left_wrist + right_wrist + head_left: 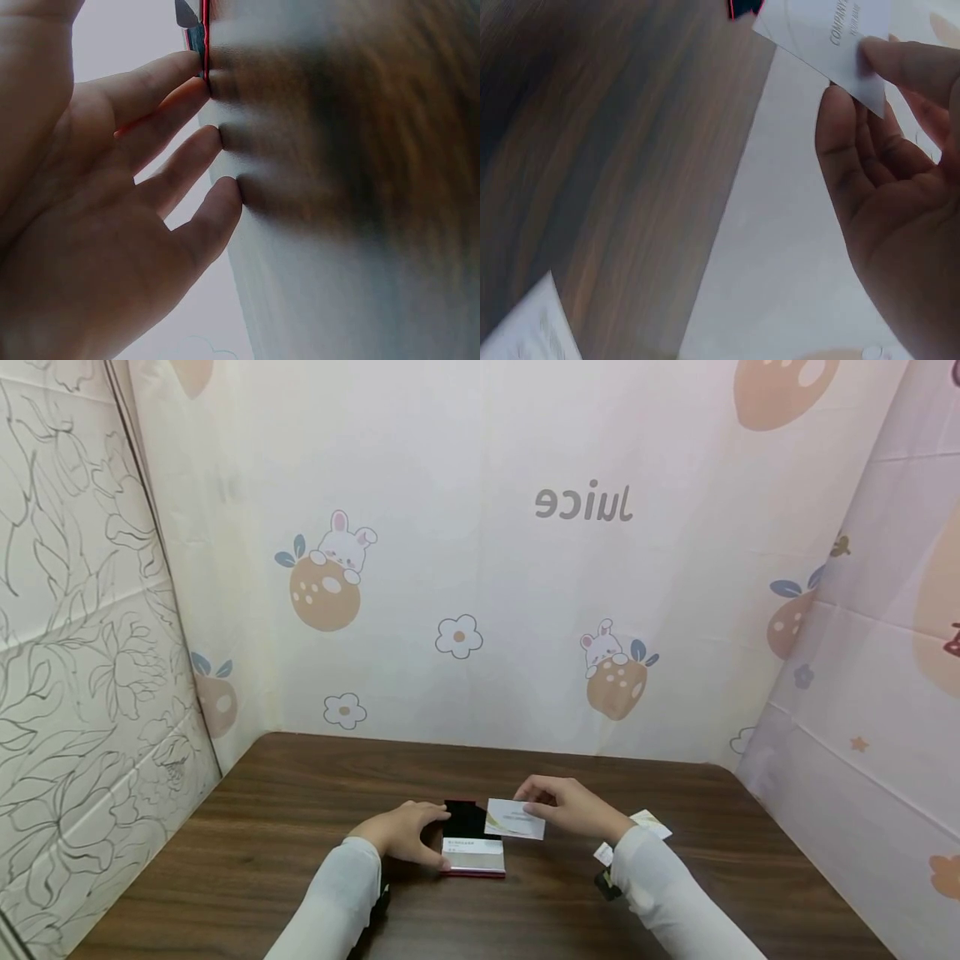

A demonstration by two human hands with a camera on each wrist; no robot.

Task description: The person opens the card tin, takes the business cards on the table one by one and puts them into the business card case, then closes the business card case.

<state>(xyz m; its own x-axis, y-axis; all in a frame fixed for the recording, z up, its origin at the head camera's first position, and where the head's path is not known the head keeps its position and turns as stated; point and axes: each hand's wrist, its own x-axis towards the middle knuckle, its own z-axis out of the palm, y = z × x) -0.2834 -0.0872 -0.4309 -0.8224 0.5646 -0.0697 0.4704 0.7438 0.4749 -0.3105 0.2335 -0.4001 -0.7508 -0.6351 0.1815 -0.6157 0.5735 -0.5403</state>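
Note:
An opened card case (467, 820) with a black inside and red edges lies on the table. A white card (472, 845) and a silvery strip (475, 861) show in its near half. My left hand (405, 833) touches the case's left side, thumb at the near corner, index finger farther up; in the left wrist view other fingertips (229, 191) rest on the tabletop. My right hand (566, 806) pinches a white business card (510, 819) between thumb and fingers, over the right side of the case. Printed letters show on this card (840, 30) in the right wrist view.
White cards (651, 824) and a small dark item (607, 883) lie by the right forearm, which partly hides them. Another dark item (381, 902) is mostly behind the left sleeve. The brown wooden table (337, 768) meets a patterned curtain (465, 693) at the back.

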